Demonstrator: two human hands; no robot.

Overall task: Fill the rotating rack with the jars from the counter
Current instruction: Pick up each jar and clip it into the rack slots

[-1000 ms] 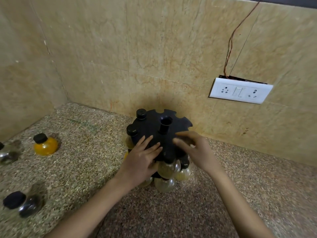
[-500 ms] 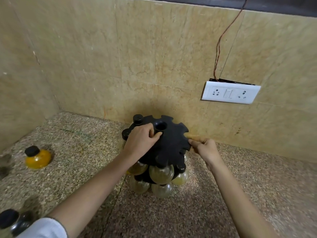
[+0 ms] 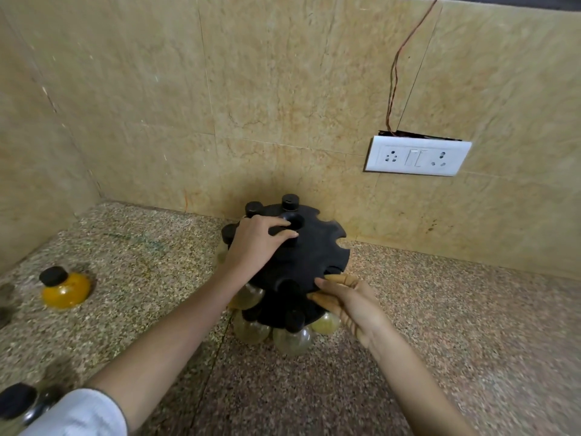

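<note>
Standing in the middle of the frame on the speckled counter [image 3: 440,325], close to the tiled wall [image 3: 283,89], is the black rotating rack [image 3: 317,256]. Its round top disc has open notches along the right edge, and black caps stick up through the notches at the upper left of the disc. Under the disc hang several round jars [image 3: 292,339] with pale yellowish content, and a lower black tier is partly visible between them.

From the lower left of the frame the left arm reaches forward, with a white sleeve [image 3: 78,413] at the bottom edge. The left hand [image 3: 256,247] lies palm down on the top disc, fingers bent and spread a little, their tips touching the disc next to the central hollow post. It presses on the rack but encloses nothing.

From the lower right comes the right arm, bare. The right hand [image 3: 349,305] is at the lower right rim of the disc, turned on its side, thumb and fingers half open and touching the rim. Whether they really pinch the rim, I cannot tell.

At the left of the frame an orange jar [image 3: 64,289] with a black cap stands on the counter, well apart from the rack. In the lower left corner a dark jar [image 3: 22,404] is partly cut off by the frame. On the wall at the upper right is a white switch plate [image 3: 416,156], with a thin wire [image 3: 394,64] going up from it.
</note>
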